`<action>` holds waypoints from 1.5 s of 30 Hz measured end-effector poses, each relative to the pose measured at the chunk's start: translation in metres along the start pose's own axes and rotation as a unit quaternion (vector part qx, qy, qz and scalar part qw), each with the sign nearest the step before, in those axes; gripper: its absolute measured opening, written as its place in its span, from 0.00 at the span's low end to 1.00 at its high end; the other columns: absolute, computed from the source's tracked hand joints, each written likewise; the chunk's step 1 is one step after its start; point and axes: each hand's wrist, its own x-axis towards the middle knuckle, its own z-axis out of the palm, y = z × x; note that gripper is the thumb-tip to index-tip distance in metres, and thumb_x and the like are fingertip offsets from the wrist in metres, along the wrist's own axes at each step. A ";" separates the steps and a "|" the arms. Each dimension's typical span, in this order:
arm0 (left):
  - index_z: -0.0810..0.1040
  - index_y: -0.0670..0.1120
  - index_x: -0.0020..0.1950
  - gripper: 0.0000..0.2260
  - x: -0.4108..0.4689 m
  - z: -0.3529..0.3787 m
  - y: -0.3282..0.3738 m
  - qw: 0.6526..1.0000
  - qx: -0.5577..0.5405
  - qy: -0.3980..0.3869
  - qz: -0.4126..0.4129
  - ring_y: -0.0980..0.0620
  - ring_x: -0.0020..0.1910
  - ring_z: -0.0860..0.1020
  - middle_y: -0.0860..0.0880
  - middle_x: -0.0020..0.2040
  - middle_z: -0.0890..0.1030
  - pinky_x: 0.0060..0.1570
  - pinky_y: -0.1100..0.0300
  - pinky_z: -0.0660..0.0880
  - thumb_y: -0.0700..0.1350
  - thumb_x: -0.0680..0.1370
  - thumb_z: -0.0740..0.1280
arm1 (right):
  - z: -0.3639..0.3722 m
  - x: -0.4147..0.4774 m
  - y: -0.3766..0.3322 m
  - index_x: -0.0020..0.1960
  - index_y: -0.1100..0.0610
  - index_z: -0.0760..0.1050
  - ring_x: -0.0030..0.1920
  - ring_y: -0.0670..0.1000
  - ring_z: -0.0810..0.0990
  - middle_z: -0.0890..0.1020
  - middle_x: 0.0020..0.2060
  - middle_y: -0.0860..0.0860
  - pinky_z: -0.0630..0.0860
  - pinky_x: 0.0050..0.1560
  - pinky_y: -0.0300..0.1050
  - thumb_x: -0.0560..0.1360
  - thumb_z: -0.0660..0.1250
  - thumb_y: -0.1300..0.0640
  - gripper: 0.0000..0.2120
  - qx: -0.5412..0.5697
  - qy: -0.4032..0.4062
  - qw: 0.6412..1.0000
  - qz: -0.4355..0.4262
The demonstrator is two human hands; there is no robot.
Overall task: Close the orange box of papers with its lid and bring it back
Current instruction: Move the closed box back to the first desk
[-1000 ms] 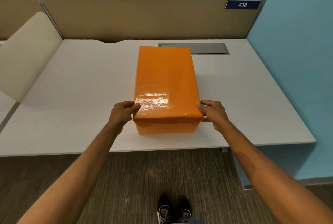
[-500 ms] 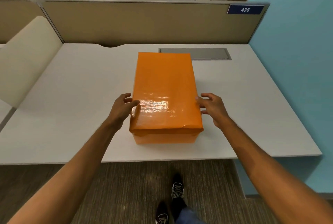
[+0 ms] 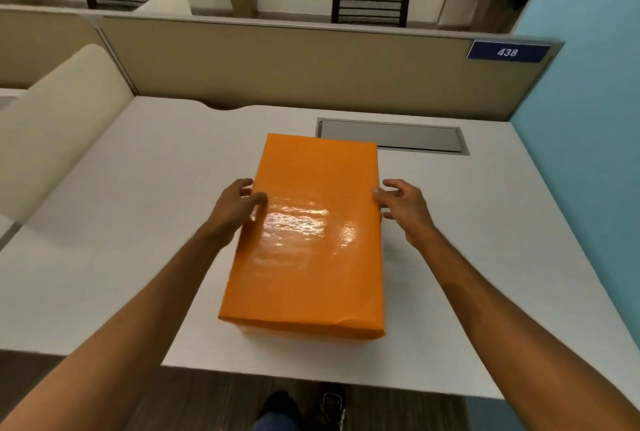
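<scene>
The orange box (image 3: 308, 240) lies lengthwise on the white desk (image 3: 114, 222), its glossy orange lid on top and covering it. No papers are visible. My left hand (image 3: 235, 209) is at the box's left side about halfway along, thumb resting on the lid's top and fingers spread down the side. At the right edge, my right hand (image 3: 401, 209) has its fingers spread apart and only the thumb tip touching the lid. The box's near end sits close to the desk's front edge.
A grey cable hatch (image 3: 391, 136) is set into the desk behind the box. A beige partition (image 3: 294, 67) with a blue "438" plate (image 3: 507, 52) closes the back, and a blue wall (image 3: 588, 153) the right side. A cream chair back (image 3: 59, 119) stands at left.
Both hands let go of the box's near corners and slid forward along its sides to the middle. My head moved closer, over the desk. The box stays on the desk.
</scene>
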 end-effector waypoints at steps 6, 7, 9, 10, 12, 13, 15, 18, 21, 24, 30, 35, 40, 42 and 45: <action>0.65 0.43 0.77 0.26 0.039 0.001 0.018 1.000 -0.004 -0.010 -0.028 0.42 0.65 0.74 0.44 0.71 0.74 0.60 0.47 0.71 0.49 0.81 0.66 | 0.009 0.045 -0.006 0.72 0.57 0.69 0.57 0.56 0.79 0.78 0.63 0.57 0.80 0.53 0.54 0.77 0.68 0.46 0.28 0.008 0.003 1.000 0.017; 0.65 0.43 0.77 0.27 0.047 0.001 0.021 0.999 -0.010 -0.014 -0.036 0.41 0.66 0.74 0.44 0.72 0.73 0.63 0.47 0.71 0.51 0.81 0.65 | 0.011 0.052 -0.007 0.72 0.56 0.69 0.55 0.55 0.79 0.79 0.62 0.56 0.80 0.51 0.53 0.77 0.68 0.45 0.28 0.014 0.003 1.000 0.021; 0.71 0.43 0.73 0.24 0.062 -0.001 0.027 0.998 -0.019 -0.028 -0.043 0.41 0.67 0.75 0.46 0.67 0.77 0.63 0.46 0.72 0.54 0.81 0.64 | 0.014 0.063 -0.010 0.70 0.56 0.71 0.52 0.53 0.80 0.80 0.61 0.55 0.80 0.47 0.50 0.77 0.67 0.44 0.26 0.024 0.003 0.999 0.028; 0.74 0.45 0.69 0.21 0.068 -0.001 0.031 0.998 -0.024 -0.035 -0.042 0.42 0.65 0.76 0.48 0.63 0.79 0.60 0.47 0.72 0.56 0.81 0.63 | 0.015 0.068 -0.011 0.68 0.55 0.73 0.50 0.52 0.81 0.81 0.60 0.55 0.80 0.45 0.49 0.77 0.67 0.44 0.24 0.029 0.005 0.999 0.029; 0.75 0.46 0.70 0.23 0.079 -0.002 0.035 0.998 -0.037 -0.038 -0.045 0.43 0.62 0.76 0.51 0.59 0.78 0.57 0.47 0.71 0.58 0.80 0.62 | 0.019 0.076 -0.012 0.64 0.55 0.75 0.49 0.51 0.82 0.82 0.58 0.54 0.81 0.46 0.51 0.78 0.65 0.42 0.21 0.029 0.009 0.999 0.031; 0.75 0.46 0.70 0.24 0.083 -0.001 0.037 0.997 -0.040 -0.036 -0.049 0.44 0.60 0.76 0.50 0.60 0.78 0.57 0.46 0.71 0.59 0.80 0.63 | 0.020 0.079 -0.013 0.64 0.55 0.75 0.50 0.53 0.82 0.82 0.57 0.54 0.81 0.50 0.54 0.78 0.65 0.41 0.22 0.025 0.012 0.999 0.035; 0.76 0.45 0.69 0.25 0.090 -0.001 0.037 0.997 -0.040 -0.031 -0.049 0.44 0.58 0.78 0.49 0.59 0.80 0.55 0.45 0.73 0.60 0.79 0.64 | 0.023 0.085 -0.015 0.64 0.56 0.76 0.53 0.55 0.82 0.82 0.56 0.54 0.81 0.54 0.58 0.78 0.64 0.41 0.23 0.018 0.018 0.999 0.044; 0.76 0.43 0.69 0.25 0.098 -0.001 0.031 0.998 -0.032 -0.027 -0.050 0.42 0.59 0.78 0.48 0.58 0.80 0.58 0.43 0.75 0.59 0.79 0.63 | 0.026 0.090 -0.015 0.65 0.56 0.76 0.52 0.54 0.82 0.82 0.55 0.53 0.81 0.52 0.57 0.79 0.63 0.41 0.23 0.023 0.015 0.998 0.048; 0.76 0.41 0.68 0.25 0.103 0.000 0.027 0.997 -0.039 -0.030 -0.053 0.40 0.62 0.78 0.44 0.63 0.80 0.64 0.39 0.73 0.58 0.80 0.63 | 0.029 0.092 -0.013 0.58 0.52 0.78 0.47 0.50 0.82 0.82 0.50 0.50 0.80 0.45 0.51 0.79 0.62 0.42 0.17 0.027 0.011 0.998 0.055; 0.77 0.41 0.68 0.24 0.108 0.002 0.024 0.997 -0.045 -0.031 -0.056 0.39 0.63 0.77 0.44 0.63 0.80 0.64 0.40 0.73 0.58 0.80 0.63 | 0.031 0.094 -0.013 0.46 0.46 0.77 0.42 0.45 0.81 0.82 0.42 0.44 0.75 0.35 0.43 0.79 0.63 0.43 0.09 0.041 0.017 0.997 0.067; 0.76 0.40 0.68 0.24 0.114 0.002 0.021 0.995 -0.059 -0.040 -0.063 0.38 0.65 0.76 0.41 0.66 0.78 0.66 0.37 0.71 0.56 0.81 0.63 | 0.036 0.099 -0.011 0.47 0.47 0.76 0.41 0.46 0.80 0.81 0.42 0.45 0.75 0.35 0.44 0.79 0.63 0.44 0.08 0.032 0.024 0.996 0.079; 0.75 0.39 0.69 0.24 0.113 0.002 0.022 0.996 -0.053 -0.049 -0.059 0.37 0.66 0.75 0.40 0.68 0.77 0.64 0.40 0.72 0.55 0.81 0.62 | 0.039 0.097 -0.008 0.52 0.48 0.76 0.41 0.48 0.79 0.80 0.42 0.45 0.76 0.40 0.48 0.79 0.61 0.40 0.12 0.020 0.029 0.996 0.082; 0.76 0.39 0.68 0.24 0.112 0.005 0.021 0.997 -0.045 -0.035 -0.048 0.45 0.55 0.76 0.41 0.66 0.78 0.53 0.48 0.71 0.56 0.81 0.63 | 0.038 0.090 -0.012 0.55 0.46 0.75 0.43 0.50 0.79 0.81 0.47 0.48 0.76 0.44 0.52 0.78 0.60 0.37 0.16 -0.006 0.030 0.996 0.090; 0.75 0.39 0.69 0.25 0.109 0.005 0.021 0.998 -0.039 -0.026 -0.043 0.45 0.56 0.76 0.41 0.66 0.78 0.53 0.48 0.71 0.56 0.81 0.63 | 0.038 0.084 -0.013 0.61 0.50 0.76 0.47 0.53 0.80 0.82 0.53 0.53 0.78 0.48 0.54 0.79 0.58 0.36 0.22 -0.034 0.027 0.996 0.080; 0.69 0.41 0.75 0.28 0.101 0.002 0.020 1.000 -0.016 -0.012 -0.023 0.38 0.68 0.74 0.42 0.71 0.74 0.63 0.41 0.73 0.58 0.80 0.63 | 0.036 0.072 -0.014 0.71 0.55 0.70 0.61 0.59 0.78 0.77 0.66 0.57 0.75 0.62 0.62 0.80 0.54 0.36 0.30 -0.078 0.031 0.994 0.063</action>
